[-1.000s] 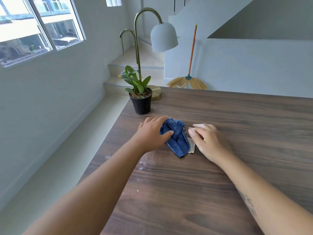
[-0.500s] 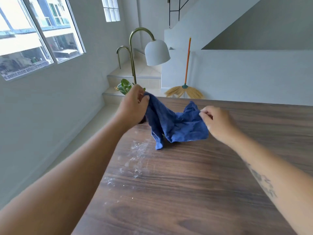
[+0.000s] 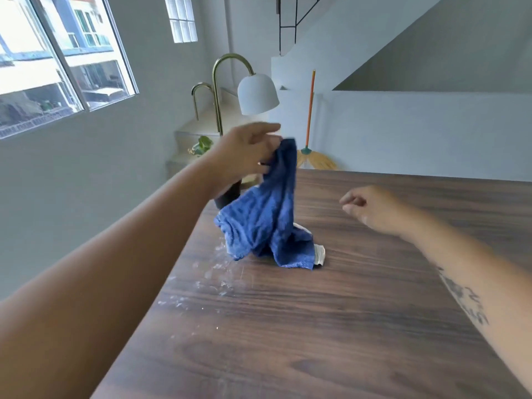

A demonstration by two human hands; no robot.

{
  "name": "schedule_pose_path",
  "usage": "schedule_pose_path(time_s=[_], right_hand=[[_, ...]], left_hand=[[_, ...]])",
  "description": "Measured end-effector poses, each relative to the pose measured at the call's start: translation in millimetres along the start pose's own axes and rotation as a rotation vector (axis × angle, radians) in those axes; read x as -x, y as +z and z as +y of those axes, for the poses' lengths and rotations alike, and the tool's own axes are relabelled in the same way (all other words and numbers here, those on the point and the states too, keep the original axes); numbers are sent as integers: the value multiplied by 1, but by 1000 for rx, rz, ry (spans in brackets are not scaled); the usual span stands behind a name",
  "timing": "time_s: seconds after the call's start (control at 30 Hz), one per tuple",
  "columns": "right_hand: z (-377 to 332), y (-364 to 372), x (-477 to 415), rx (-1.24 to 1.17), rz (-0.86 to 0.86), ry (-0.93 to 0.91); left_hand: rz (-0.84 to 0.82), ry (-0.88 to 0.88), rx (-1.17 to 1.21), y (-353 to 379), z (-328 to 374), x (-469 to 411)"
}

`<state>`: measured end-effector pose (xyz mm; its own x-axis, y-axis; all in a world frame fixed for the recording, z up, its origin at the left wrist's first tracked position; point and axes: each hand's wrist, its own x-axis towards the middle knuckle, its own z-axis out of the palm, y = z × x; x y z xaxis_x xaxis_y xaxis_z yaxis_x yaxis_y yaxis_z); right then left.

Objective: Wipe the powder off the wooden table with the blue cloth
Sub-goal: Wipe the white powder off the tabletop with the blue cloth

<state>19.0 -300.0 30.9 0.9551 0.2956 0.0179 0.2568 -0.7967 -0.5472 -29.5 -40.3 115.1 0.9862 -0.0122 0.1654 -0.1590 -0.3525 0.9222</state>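
Hands differ: left hand (image 3: 247, 152) pinches the blue cloth (image 3: 267, 214) aloft over powder (image 3: 218, 272); right hand (image 3: 371, 208) hovers loosely curled, empty.

White-shaded lamp (image 3: 257, 94), potted plant (image 3: 203, 145) – broom (image 3: 309, 122) leaning against the wall

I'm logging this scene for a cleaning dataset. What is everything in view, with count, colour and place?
blue cloth: 1, blue with a white tag, hanging from the left hand, lower end resting on the table
powder: scattered patches, white, near the table's left edge below the cloth
wooden table: 1, dark brown, fills the foreground
potted plant: 1, green leaves, black pot, far left table corner, mostly hidden by the left hand
lamp: 1, white shade, brass arched stem, behind the plant
broom: 1, orange handle, straw head, against the far wall
left hand: raised, pinching the cloth's top
right hand: empty, hovering over the table
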Motion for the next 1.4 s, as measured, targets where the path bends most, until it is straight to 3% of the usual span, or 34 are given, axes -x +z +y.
schedule_pose_path(time_s=[0.1,0.17,0.27,0.37,0.43,0.57,0.7,0.83,1.0,1.17,1.23,1.4], right_hand=[[30,25,13,-10,13,109],[53,45,23,59,57,140],[76,78,38,189,196,73],[74,88,44,288,279,53],[74,86,45,316,300,31],[76,84,45,292,307,15],[75,86,45,295,329,3],[76,87,44,303,335,-1],[74,88,46,289,349,0],[67,85,45,306,340,46],[54,88,41,302,275,105],[26,115,33,446,78,52]], left_hand=[[-153,-78,101,15,-16,2],[-161,-35,-133,21,-37,6],[-267,23,-673,36,-88,16],[-389,-54,-801,52,-130,29],[-320,-37,-823,63,-145,31],[-178,209,-894,66,-132,24],[-285,297,-1167,35,-87,15],[-266,236,-1041,21,-82,24],[-287,-74,-613,51,-127,49],[-121,209,-1045,71,-152,84],[-79,207,-1025,73,-152,86],[23,59,-1084,30,-171,93]])
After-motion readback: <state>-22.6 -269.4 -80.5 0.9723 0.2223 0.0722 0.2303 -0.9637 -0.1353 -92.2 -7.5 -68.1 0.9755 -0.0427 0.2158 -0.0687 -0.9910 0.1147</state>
